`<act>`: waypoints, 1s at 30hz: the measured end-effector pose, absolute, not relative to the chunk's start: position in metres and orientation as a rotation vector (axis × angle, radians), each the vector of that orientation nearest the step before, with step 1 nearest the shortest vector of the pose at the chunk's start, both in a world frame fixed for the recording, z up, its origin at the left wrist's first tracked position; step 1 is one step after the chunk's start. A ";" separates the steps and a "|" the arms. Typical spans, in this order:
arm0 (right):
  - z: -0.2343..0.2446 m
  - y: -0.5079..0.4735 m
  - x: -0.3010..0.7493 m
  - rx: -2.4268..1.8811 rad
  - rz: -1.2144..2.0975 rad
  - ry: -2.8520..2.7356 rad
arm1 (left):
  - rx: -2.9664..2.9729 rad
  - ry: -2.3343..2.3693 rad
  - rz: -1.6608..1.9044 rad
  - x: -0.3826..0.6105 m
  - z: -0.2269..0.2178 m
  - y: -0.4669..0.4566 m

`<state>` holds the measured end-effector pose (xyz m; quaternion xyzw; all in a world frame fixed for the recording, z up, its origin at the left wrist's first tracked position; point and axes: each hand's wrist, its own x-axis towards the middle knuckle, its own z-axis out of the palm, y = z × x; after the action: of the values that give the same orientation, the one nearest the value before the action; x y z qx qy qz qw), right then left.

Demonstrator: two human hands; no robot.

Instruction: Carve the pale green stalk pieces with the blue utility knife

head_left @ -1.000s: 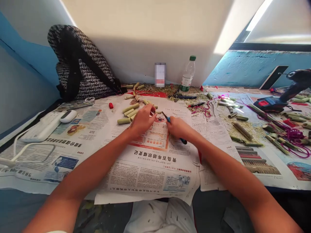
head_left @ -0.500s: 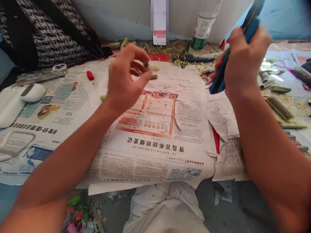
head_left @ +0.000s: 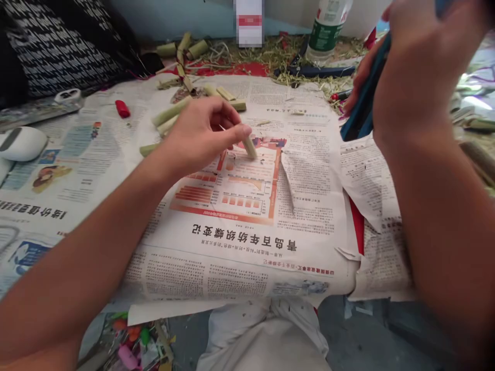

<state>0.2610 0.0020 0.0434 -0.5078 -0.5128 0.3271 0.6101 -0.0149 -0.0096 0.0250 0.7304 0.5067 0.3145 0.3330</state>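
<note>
My left hand [head_left: 209, 131] is over the newspaper [head_left: 247, 247], its thumb and fingers closed at the upper end of a short, pale green piece of plant stem [head_left: 250, 148]. The stem's lower end points down at the page and seems to touch it. Several cut stem pieces [head_left: 172, 111] lie behind and left of this hand. Up on the right, my right hand [head_left: 419, 77] is wrapped around a blue-and-black handled tool [head_left: 365, 98]. The tool's upper part is hidden by the hand and cut off by the frame, so its kind is unclear.
Dry shavings [head_left: 294, 59] and a plastic bottle [head_left: 327, 31] are along the back, near a phone [head_left: 250, 36]. A patterned black bag [head_left: 69, 51] fills the back left. Further left are a red cap-like piece [head_left: 122, 108] and a white device [head_left: 23, 143]. Scraps [head_left: 131, 345] lie below the table.
My left hand has come down toward the page, and the stem piece has swung from facing me to pointing downward. The right hand with the blue tool sits nearer and further right in view.
</note>
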 end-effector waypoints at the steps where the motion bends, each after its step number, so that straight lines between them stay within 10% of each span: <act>1: 0.048 -0.003 0.255 -1.125 0.610 -1.223 | 1.886 1.340 0.778 -0.016 0.024 -0.008; 7: 0.046 -0.009 0.246 -1.203 0.535 -1.274 | 1.937 1.312 0.719 -0.034 0.011 0.008; 18: 0.016 -0.004 0.226 -1.198 1.370 -1.507 | 2.234 1.346 0.664 -0.048 0.002 0.013; 24: 0.001 0.034 0.234 -1.268 0.702 -1.474 | 2.263 1.573 1.053 -0.051 0.022 0.018; 30: 0.000 0.032 0.262 -1.597 0.764 -1.364 | 2.071 1.611 1.461 -0.072 0.029 0.039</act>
<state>0.2617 0.0321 0.0004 -0.6425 -0.5487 0.3073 0.4378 -0.0715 0.0392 0.0289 0.6879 0.5352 0.4853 0.0693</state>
